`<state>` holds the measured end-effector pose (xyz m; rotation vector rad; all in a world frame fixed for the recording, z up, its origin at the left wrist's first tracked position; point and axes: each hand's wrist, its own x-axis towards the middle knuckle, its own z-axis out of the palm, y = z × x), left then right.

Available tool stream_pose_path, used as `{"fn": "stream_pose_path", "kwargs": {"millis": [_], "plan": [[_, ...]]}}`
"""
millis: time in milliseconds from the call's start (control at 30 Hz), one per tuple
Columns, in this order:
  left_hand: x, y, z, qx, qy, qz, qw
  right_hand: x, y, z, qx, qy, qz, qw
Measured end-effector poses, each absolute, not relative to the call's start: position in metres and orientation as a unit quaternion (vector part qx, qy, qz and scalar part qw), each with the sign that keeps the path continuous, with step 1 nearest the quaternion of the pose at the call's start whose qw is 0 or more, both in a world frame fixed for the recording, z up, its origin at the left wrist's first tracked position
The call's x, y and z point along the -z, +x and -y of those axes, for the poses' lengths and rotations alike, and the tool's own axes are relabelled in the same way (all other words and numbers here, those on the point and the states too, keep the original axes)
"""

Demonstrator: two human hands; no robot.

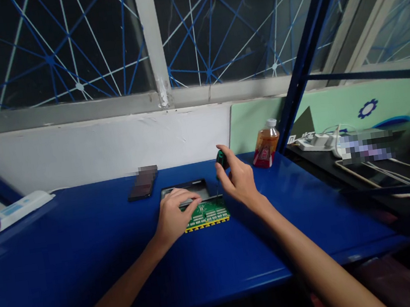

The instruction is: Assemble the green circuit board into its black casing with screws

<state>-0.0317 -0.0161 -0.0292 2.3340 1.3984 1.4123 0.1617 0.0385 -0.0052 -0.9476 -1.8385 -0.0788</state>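
A green circuit board (210, 214) with a yellow row of connectors along its near edge lies on the blue table. Over its left part bends my left hand (175, 214), thumb and fingertips drawn together at the board's far edge and hiding that side. My right hand (239, 178) grips the green and black handle of a screwdriver (221, 159). The screwdriver's thin shaft points down at the right far corner of the board; whether its tip sits in a screw cannot be made out. Just behind the board is a black open casing (201, 188), partly covered by my left hand.
A dark phone (143, 183) lies behind on the left of the blue table (129, 265). A bottle of reddish drink (266, 145) stands at the back right, beside a blue metal post (295, 90). White power strips (11, 213) and cables lie at both sides.
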Motion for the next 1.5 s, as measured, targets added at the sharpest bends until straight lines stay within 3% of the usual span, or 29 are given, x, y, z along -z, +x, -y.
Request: {"fn": "stream_pose_path", "kwargs": {"millis": [1500], "plan": [[0.0306, -0.0314, 0.0157, -0.430, 0.756, -0.489, 0.065, 0.0036, 0.1637, -0.0378, 0.026, -0.359, 0.770, 0.528]]}}
